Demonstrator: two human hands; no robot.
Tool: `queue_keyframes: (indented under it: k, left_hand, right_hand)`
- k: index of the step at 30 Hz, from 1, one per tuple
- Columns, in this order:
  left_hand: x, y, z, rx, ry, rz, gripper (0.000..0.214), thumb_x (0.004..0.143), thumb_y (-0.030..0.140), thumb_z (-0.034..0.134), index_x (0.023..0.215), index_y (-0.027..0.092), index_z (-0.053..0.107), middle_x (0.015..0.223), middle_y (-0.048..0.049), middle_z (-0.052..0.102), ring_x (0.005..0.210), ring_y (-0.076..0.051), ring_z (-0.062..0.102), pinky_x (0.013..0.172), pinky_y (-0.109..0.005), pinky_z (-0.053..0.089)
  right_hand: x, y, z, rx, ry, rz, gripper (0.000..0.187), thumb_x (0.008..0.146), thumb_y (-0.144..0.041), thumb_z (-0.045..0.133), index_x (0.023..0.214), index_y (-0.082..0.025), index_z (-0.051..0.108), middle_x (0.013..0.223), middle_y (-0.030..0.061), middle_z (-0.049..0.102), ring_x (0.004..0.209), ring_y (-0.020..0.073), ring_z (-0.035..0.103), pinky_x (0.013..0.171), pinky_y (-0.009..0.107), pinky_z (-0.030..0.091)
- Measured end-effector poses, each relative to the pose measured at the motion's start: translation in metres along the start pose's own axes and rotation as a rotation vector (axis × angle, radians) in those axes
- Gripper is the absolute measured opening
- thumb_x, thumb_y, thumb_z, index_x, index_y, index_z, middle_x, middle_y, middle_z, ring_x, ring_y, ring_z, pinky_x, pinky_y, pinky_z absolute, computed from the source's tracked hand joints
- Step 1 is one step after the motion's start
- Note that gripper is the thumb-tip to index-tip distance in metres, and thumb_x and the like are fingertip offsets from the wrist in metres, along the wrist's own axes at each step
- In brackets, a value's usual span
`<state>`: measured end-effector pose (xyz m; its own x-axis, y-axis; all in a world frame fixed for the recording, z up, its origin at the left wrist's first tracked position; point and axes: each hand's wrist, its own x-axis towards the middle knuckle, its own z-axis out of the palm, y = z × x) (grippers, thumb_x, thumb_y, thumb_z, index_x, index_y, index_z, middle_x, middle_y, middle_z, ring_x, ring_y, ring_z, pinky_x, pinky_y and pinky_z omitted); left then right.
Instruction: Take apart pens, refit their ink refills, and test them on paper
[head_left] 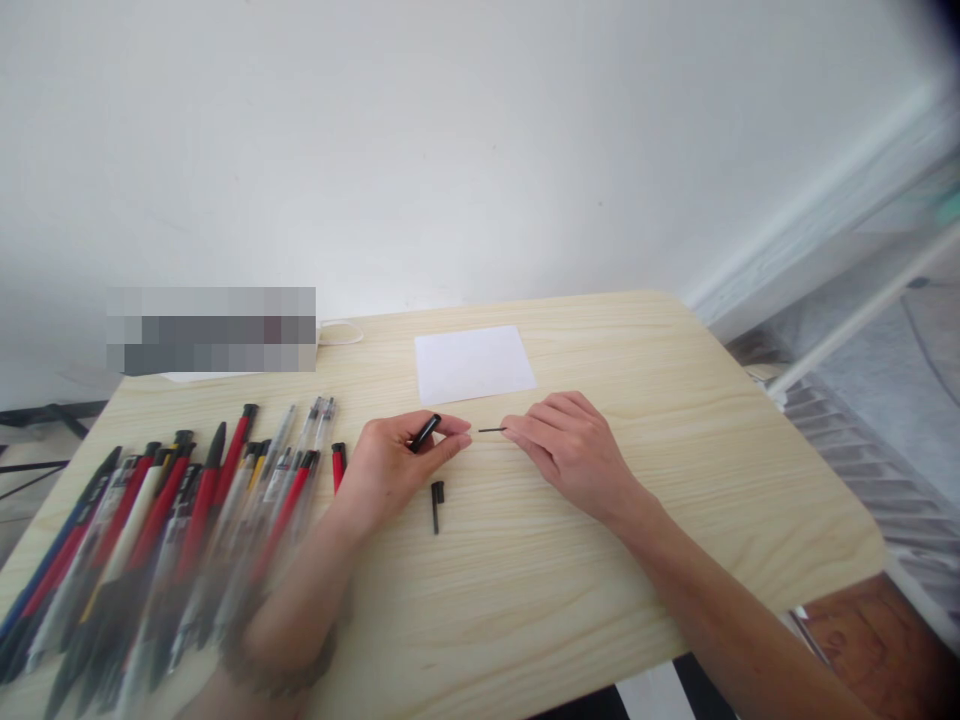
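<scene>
My left hand (401, 455) is closed around a short black pen barrel (426, 431), which pokes up between its fingers. Its thumb and index fingertip come together beside a thin dark rod (491, 430); whether they pinch anything small I cannot tell. That rod, which looks like a pen refill, sticks out to the left from the closed fingertips of my right hand (566, 440). A small gap separates the rod's tip from the left fingertips. Below my left hand, a small black pen part with a clip-like top (436, 508) lies on the table.
Many pens (199, 510) in red, black, white and clear plastic lie in a row across the left of the wooden table (750, 480). A white sheet of paper (475, 364) lies beyond my hands. A blurred-out object (214, 330) stands at the back left, by the wall.
</scene>
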<state>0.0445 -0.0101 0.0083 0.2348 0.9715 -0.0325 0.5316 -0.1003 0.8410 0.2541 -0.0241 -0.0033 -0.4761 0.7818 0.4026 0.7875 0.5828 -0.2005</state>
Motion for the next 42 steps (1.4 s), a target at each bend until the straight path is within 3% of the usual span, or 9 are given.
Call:
queue_keyframes:
  k: [4,9,18,26,32,38,42]
  left_hand:
    - [0.0006,-0.0007,-0.0014,-0.013,0.005,-0.025,0.024,0.072,0.041,0.065,0.081,0.019,0.071,0.052,0.0050,0.053,0.046,-0.007,0.038,0.043,-0.019,0.028]
    - [0.0004,0.0005,-0.0008,0.008,-0.012,0.026,0.020,0.074,0.038,0.064,0.081,0.020,0.071,0.056,0.0043,0.057,0.048,-0.008,0.039,0.044,-0.019,0.030]
    - [0.0004,-0.0051,0.0007,0.016,-0.082,0.208,0.013,0.078,0.027,0.061,0.080,0.019,0.070,0.081,-0.0012,0.069,0.070,-0.012,0.060,0.065,-0.020,0.044]
    - [0.0001,-0.0016,-0.0003,-0.115,0.045,0.002,0.026,0.072,0.040,0.067,0.087,0.018,0.067,0.070,0.0003,0.065,0.055,-0.010,0.050,0.051,-0.021,0.039]
    - [0.0009,-0.0023,-0.0015,-0.146,0.028,-0.004,0.024,0.069,0.039,0.069,0.079,0.017,0.068,0.066,0.0001,0.063,0.055,-0.010,0.048,0.049,-0.021,0.036]
    - [0.0019,-0.0021,-0.0038,-0.079,0.015,-0.023,0.024,0.072,0.040,0.066,0.084,0.019,0.069,0.071,-0.0001,0.067,0.059,-0.012,0.053,0.052,-0.022,0.039]
    - [0.0035,-0.0047,-0.0049,0.044,0.053,0.086,0.019,0.077,0.036,0.062,0.082,0.019,0.070,0.080,-0.0010,0.069,0.069,-0.014,0.058,0.064,-0.023,0.044]
  right_hand:
    - [0.0002,-0.0011,-0.0012,0.033,-0.011,-0.052,0.021,0.091,-0.025,0.044,0.090,-0.019,0.064,0.071,0.0014,0.062,0.072,0.0141,0.049,0.072,0.029,0.034]
    - [-0.0008,0.0012,-0.0016,0.065,-0.004,-0.054,0.021,0.091,-0.024,0.044,0.090,-0.018,0.064,0.070,0.0012,0.062,0.071,0.0137,0.049,0.073,0.029,0.035]
    - [-0.0018,0.0014,-0.0018,0.000,-0.011,-0.067,0.021,0.091,-0.023,0.044,0.089,-0.020,0.065,0.070,0.0008,0.062,0.073,0.0137,0.050,0.073,0.029,0.034]
    - [0.0008,-0.0016,0.0011,0.108,-0.020,-0.011,0.023,0.092,-0.027,0.043,0.092,-0.018,0.064,0.073,0.0019,0.065,0.072,0.0137,0.053,0.073,0.029,0.036]
    - [0.0015,-0.0035,0.0001,0.142,-0.001,0.005,0.023,0.091,-0.027,0.043,0.092,-0.018,0.064,0.073,0.0018,0.065,0.070,0.0135,0.052,0.073,0.028,0.037]
    - [0.0010,-0.0019,0.0017,0.137,-0.014,0.026,0.022,0.091,-0.028,0.044,0.093,-0.018,0.064,0.075,0.0022,0.066,0.073,0.0142,0.054,0.074,0.029,0.037]
    - [-0.0010,0.0028,0.0044,0.115,-0.065,0.063,0.022,0.091,-0.028,0.044,0.091,-0.018,0.064,0.079,0.0025,0.067,0.075,0.0148,0.055,0.075,0.029,0.037]
